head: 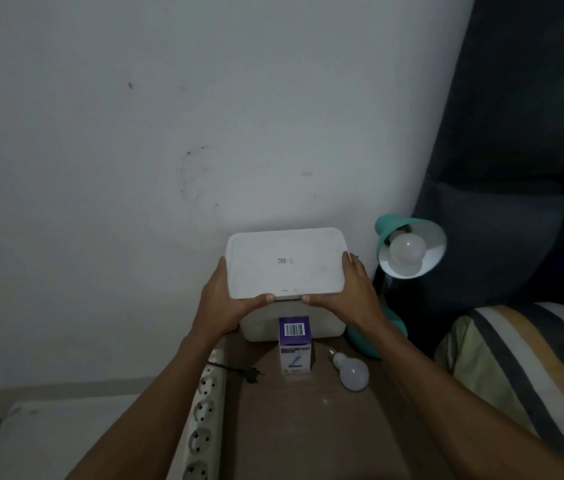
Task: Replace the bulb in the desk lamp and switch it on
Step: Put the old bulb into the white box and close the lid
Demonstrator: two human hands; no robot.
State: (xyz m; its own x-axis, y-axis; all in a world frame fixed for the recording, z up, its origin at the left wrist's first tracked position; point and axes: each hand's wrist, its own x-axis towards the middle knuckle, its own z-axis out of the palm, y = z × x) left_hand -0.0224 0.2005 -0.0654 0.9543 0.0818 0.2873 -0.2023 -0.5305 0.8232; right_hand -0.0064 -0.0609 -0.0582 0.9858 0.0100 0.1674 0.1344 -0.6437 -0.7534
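Observation:
A teal desk lamp (388, 233) stands at the right of the brown table, its shade turned toward me with a white bulb (407, 250) in the socket, unlit. A second white bulb (353, 374) lies loose on the table. In front of a white storage box (259, 327) stands a purple and white bulb carton (294, 344). My left hand (228, 303) and my right hand (353, 296) hold the white box lid (285, 261) by its two sides, just above the box. The lamp's black plug (251, 374) lies unplugged on the table.
A white power strip (204, 410) with several sockets runs along the table's left edge. The wall is right behind the box. A dark curtain hangs at the right, with a striped pillow (523, 358) below it. A white surface (48, 438) sits low at the left.

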